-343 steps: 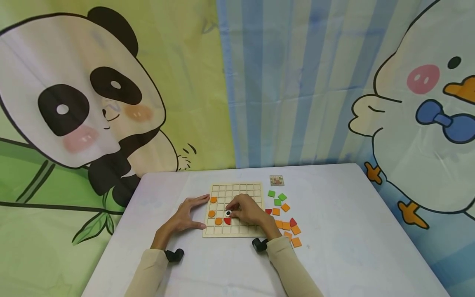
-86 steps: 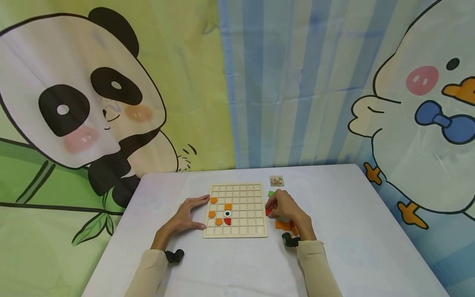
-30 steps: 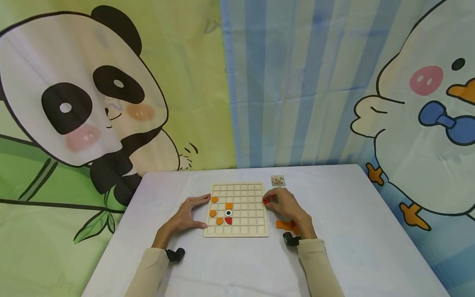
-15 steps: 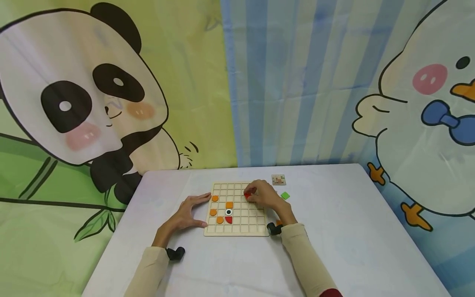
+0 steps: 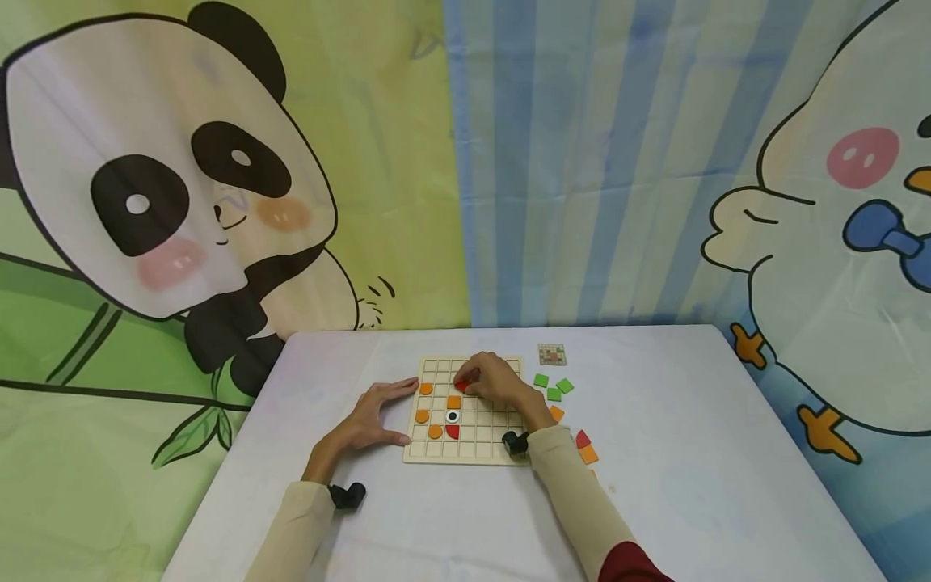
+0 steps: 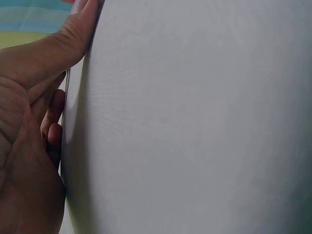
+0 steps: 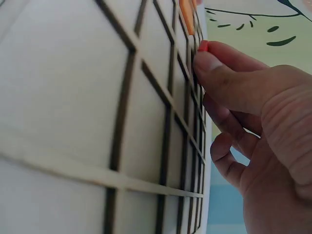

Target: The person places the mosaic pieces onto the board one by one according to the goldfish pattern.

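While the white worktop point(image 5: 698, 453) carries the gridded board point(image 5: 465, 451), the left hand point(image 5: 361, 422) lies along the board's left edge, thumb and fingers spread wide, gripping nothing; an uneven push could slide or twist the board. Over the board, the right hand point(image 5: 498, 381) pinches a red piece point(image 5: 461, 388) between thumb and fingertip, just beyond the orange square point(image 5: 454, 402); a loose pinch could drop it askew across a grid line. No lettering is legible on the patterned backdrop point(image 5: 385, 121), the black wrist cameras point(image 5: 347, 495) or the small card point(image 5: 552, 355).
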The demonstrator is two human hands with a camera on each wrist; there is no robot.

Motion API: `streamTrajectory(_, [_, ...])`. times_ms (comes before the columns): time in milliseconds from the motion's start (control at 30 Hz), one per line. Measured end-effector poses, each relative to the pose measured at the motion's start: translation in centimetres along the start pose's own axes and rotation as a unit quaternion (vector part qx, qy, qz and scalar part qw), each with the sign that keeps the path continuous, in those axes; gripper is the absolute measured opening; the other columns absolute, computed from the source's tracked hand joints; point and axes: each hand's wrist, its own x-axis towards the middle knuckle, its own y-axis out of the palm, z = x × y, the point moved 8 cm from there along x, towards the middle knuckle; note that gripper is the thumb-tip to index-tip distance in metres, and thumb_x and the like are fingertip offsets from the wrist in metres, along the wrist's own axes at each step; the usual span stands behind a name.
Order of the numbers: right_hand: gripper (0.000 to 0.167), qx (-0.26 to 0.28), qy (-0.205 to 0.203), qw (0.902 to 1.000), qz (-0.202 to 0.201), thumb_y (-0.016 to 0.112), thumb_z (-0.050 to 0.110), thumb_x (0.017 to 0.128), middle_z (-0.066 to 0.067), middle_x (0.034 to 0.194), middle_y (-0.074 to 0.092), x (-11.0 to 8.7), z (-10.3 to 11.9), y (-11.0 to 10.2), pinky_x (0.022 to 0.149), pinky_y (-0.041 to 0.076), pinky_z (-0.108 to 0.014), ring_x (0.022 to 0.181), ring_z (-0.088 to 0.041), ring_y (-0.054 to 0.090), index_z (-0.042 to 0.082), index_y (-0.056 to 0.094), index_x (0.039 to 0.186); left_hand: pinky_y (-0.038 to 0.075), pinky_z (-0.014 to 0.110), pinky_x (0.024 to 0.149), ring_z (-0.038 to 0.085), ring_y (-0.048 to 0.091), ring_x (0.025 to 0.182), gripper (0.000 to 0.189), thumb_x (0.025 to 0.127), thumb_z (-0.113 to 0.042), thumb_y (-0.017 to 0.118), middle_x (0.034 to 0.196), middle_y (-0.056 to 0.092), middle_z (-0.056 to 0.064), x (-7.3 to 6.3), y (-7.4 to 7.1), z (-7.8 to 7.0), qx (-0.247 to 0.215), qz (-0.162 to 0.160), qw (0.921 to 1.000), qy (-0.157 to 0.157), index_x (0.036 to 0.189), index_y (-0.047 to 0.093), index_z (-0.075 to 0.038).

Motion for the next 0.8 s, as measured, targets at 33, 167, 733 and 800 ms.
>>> streamTrajectory(33, [0.023,0.002,0.002,1.0,0.0,0.08,-0.004,0.094,-0.008,0.115,0.082,0.01,-0.04,0.11,0.096,0.06,-0.043,0.103,-0.025,0.074,0.006,0.085,0.114,0.023,0.074,0.124,0.039,0.043,0.152,0.108,0.069,-0.034,0.105,0.175,0.045,0.004,-0.01,0.0,-0.01,-0.001,0.0,1.0,0.0,0.163,0.053,-0.017])
streamTrajectory(167, [0.027,0.015,-0.002,0.9999,-0.003,0.076,-0.007,0.096,-0.01,0.118,0.083,-0.09,-0.21,0.37,0.101,0.06,-0.047,0.106,-0.027,0.077,0.006,0.084,0.119,0.024,0.075,0.124,0.04,0.042,0.152,0.109,0.069,-0.034,0.105,0.175,0.044,0.004,-0.02,0.07,0.03,-0.002,0.002,1.0,-0.001,0.163,0.053,-0.017])
streamTrajectory(733, [0.012,-0.012,-0.024,0.9984,-0.049,0.076,0.005,0.1,-0.006,0.103,0.084,0.17,0.0,1.07,0.092,0.063,-0.043,0.091,-0.02,0.078,0.007,0.086,0.106,0.025,0.074,0.123,0.038,0.043,0.151,0.108,0.07,-0.037,0.104,0.176,0.044,0.001,-0.06,0.13,0.18,-0.001,0.0,1.0,-0.003,0.163,0.053,-0.018])
streamTrajectory(800, [0.012,-0.014,-0.025,0.9981,-0.054,0.076,0.004,0.1,-0.006,0.103,0.084,0.26,0.12,1.03,0.091,0.063,-0.043,0.091,-0.02,0.078,0.008,0.087,0.106,0.024,0.074,0.123,0.038,0.043,0.151,0.108,0.07,-0.037,0.104,0.175,0.044,0.001,-0.04,0.07,0.25,0.0,-0.002,1.0,-0.002,0.164,0.053,-0.018])
